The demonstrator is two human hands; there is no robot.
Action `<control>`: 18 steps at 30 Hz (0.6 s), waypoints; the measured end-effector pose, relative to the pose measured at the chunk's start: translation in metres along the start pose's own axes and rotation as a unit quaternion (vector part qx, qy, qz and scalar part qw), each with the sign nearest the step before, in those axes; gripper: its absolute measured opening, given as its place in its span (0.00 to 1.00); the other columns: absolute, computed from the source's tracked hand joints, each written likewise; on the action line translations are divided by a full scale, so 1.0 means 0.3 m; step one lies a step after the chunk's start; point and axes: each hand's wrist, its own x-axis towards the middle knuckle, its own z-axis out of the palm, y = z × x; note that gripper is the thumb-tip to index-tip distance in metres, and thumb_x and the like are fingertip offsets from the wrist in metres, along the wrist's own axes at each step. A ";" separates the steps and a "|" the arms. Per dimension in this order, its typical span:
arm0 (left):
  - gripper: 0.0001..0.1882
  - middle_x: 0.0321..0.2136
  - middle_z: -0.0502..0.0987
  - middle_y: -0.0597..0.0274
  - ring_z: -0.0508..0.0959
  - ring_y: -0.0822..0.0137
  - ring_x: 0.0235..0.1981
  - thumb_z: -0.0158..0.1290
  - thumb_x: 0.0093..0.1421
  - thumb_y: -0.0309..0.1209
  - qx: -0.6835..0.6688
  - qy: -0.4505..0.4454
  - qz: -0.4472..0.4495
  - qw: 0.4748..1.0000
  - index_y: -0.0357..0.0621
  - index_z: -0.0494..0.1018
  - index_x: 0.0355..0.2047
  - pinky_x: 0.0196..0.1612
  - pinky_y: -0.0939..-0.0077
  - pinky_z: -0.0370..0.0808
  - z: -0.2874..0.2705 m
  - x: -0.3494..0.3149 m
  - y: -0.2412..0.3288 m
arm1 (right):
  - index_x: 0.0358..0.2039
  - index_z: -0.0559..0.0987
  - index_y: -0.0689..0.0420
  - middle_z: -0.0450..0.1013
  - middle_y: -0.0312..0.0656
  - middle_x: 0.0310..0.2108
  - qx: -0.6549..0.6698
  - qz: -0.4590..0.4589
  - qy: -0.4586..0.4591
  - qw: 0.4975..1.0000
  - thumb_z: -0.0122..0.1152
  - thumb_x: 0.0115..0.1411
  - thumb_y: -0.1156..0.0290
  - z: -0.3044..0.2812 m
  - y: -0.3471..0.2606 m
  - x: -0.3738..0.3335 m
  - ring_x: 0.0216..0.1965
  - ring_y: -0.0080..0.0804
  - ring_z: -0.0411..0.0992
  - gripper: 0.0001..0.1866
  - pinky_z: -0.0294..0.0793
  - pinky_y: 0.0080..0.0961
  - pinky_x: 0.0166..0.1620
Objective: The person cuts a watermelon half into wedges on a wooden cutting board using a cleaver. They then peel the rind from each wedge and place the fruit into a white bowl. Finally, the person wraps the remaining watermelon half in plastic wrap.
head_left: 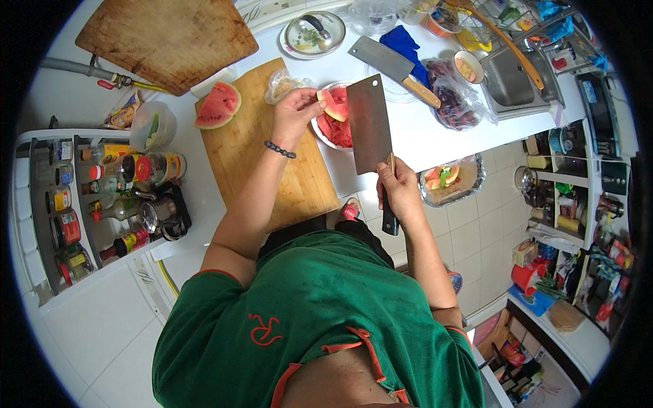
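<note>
My left hand [296, 114], a dark beaded bracelet at its wrist, pinches a watermelon slice [335, 105] with its green rind on. Under the slice, a white plate [321, 138] holds cut red watermelon pieces [335, 132]. My right hand [400, 190] grips the dark handle of a cleaver [371, 126]; its broad blade stands beside the plate and hides part of it. To the left lies a wooden cutting board [272, 173]. A larger watermelon wedge [219, 105] rests at the board's far left edge.
A second cleaver [391, 62] lies beyond the plate, near bagged dark fruit [452, 95] and a sink [510, 81]. A lined bin [469, 192] with rinds stands below the counter's right edge. Jars [163, 166] fill a rack at left; another board [166, 37] leans behind.
</note>
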 end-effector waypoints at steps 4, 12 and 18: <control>0.13 0.36 0.77 0.62 0.78 0.73 0.36 0.56 0.56 0.20 -0.043 0.010 -0.032 0.999 0.36 0.72 0.42 0.42 0.79 0.77 0.010 -0.008 0.014 | 0.29 0.68 0.60 0.64 0.37 0.13 0.146 0.043 -0.024 0.988 0.47 0.65 0.64 -0.014 -0.029 -0.011 0.08 0.23 0.60 0.13 0.62 0.19 0.14; 0.11 0.32 0.78 0.64 0.76 0.76 0.32 0.60 0.51 0.19 0.041 0.007 0.028 0.999 0.35 0.73 0.36 0.38 0.83 0.75 0.051 -0.019 0.011 | 0.28 0.67 0.59 0.62 0.34 0.12 -0.039 -0.071 0.013 0.997 0.47 0.66 0.63 0.013 -0.021 -0.010 0.09 0.20 0.59 0.14 0.60 0.17 0.14; 0.11 0.30 0.77 0.68 0.74 0.77 0.32 0.62 0.49 0.20 0.155 0.016 0.081 0.985 0.38 0.74 0.34 0.38 0.84 0.72 0.099 -0.022 0.036 | 0.33 0.70 0.64 0.69 0.55 0.17 -0.216 -0.123 0.038 0.968 0.54 0.62 0.66 0.038 -0.066 -0.035 0.18 0.51 0.70 0.13 0.67 0.40 0.24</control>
